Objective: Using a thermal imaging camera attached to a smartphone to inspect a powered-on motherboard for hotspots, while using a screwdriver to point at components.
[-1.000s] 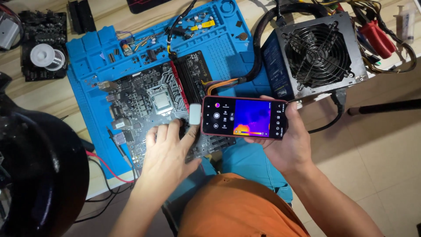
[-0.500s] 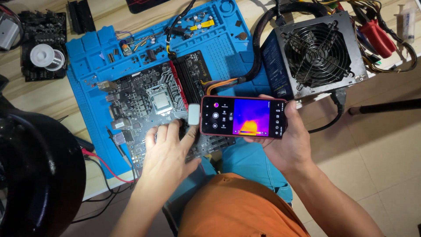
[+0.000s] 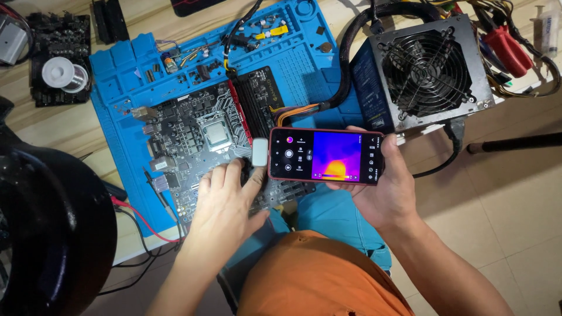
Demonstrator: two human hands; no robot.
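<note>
A dark computer motherboard (image 3: 193,131) with a silver processor in its socket lies on a blue work mat (image 3: 126,64). My left hand (image 3: 225,202) rests flat on the board's near edge, fingers spread, holding nothing. My right hand (image 3: 386,187) grips a red-cased phone (image 3: 325,156) held sideways over the board's right end. Its screen shows a purple, orange and yellow heat picture. A small white module (image 3: 260,150) is plugged into the phone's left end, just above my left index finger.
A black power supply (image 3: 421,73) with a round fan grille sits at the right, its sleeved cables running to the board. A solder spool (image 3: 58,71) lies on another board at the far left. A large black round object (image 3: 52,228) fills the lower left. Red-handled tools (image 3: 506,47) lie top right.
The phone has shifted slightly left and down over the board. My left hand has stayed on the board's near edge.
</note>
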